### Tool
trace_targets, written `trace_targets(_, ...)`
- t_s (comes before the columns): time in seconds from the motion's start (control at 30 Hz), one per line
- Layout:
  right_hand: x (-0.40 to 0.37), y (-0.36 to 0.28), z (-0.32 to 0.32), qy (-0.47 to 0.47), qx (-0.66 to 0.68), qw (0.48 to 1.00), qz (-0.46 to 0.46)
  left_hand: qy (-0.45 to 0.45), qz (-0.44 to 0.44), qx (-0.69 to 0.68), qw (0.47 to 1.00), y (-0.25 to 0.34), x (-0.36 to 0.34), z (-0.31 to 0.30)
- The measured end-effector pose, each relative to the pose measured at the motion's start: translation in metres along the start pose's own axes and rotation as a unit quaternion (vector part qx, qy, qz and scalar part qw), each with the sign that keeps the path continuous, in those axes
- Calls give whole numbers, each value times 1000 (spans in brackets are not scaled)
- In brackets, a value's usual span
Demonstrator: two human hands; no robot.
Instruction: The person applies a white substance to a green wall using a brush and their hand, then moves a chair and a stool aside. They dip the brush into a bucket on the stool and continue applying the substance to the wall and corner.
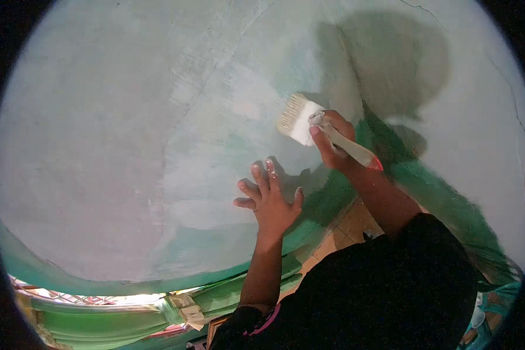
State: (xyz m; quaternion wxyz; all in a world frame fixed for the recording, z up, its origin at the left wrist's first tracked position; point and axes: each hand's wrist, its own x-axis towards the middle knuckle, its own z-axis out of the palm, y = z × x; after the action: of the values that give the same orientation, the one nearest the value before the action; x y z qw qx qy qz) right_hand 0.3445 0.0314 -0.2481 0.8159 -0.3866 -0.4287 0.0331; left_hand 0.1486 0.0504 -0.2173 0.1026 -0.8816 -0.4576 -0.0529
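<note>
My right hand (334, 140) is wrapped round a wide paintbrush (307, 119) with pale bristles, a white ferrule and a light handle that ends in red. Its bristles point up and left, close against the wall (111, 146), which carries whitish paint over green. Below and left of the brush, my left hand (269, 195) rests on the wall with its fingers spread. White paint specks show on its fingertips.
Green paint (443, 186) shows along the corner and the lower wall. Green curtains (93, 324) hang across an opening at the lower left. Tan floor tiles (338, 236) show below my arms. Thin cracks run across the wall at the upper right.
</note>
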Motion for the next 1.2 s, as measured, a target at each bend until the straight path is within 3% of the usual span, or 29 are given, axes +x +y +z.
trace_targets(0.13, -38, 72, 9, -18, 10, 999, 27, -35, -20, -6, 999, -21, 6, 19)
trace_targets(0.2, -105, 143, -4, -10, 73, 977, 199, -44, -35, 3, 998, -30, 8, 36)
trace_targets(0.23, -123, 150, -5, -14, 75, 977, 201, -56, -33, 9, 998, -32, 8, 41)
trace_targets(0.3, -143, 143, -11, -39, -19, 915, 401, -75, -34, 5, 997, -33, 6, 42)
trace_targets(0.4, -124, 160, 21, -28, -58, 943, 326, -108, -51, 8, 993, -37, 16, 40)
trace_targets(0.47, -54, 106, 44, -15, 67, 937, 344, -123, -55, 7, 991, -38, 15, 37)
trace_targets(0.57, 9, 59, 67, -3, 85, 959, 269, -100, -44, 11, 994, -43, 14, 42)
trace_targets(0.63, 23, 51, 77, -32, 89, 986, 138, -85, -25, -4, 996, -46, 8, 41)
trace_targets(0.73, 1, 71, 64, -44, 101, 981, 162, -75, -6, -21, 997, -40, -2, 32)
trace_targets(0.8, -25, 99, 36, -44, 91, 968, 228, -67, -31, -25, 997, -28, -2, 24)
trace_targets(0.87, -49, 105, -15, -121, 59, 873, 468, -57, -60, -22, 996, -1, -2, -2)
trace_targets(0.9, -41, 106, -18, -132, 60, 871, 469, -49, -87, -2, 995, 10, -3, -14)
trace_targets(0.97, -25, 104, -25, -206, -59, 920, 330, -34, -122, 13, 992, 33, -2, -40)
trace_targets(1.0, 6, 81, -23, -215, -59, 918, 329, -21, -155, 17, 988, 44, 2, -53)
trace_targets(1.07, 103, -4, -8, -151, 96, 873, 455, -4, -188, 20, 982, 61, 9, -75)
trace_targets(1.13, 171, -76, 4, -151, 140, 905, 372, 98, -198, -1, 975, 68, 12, -105)
trace_targets(1.2, 196, -105, 22, -163, 177, 925, 295, 111, -196, -28, 974, 66, 15, -126)
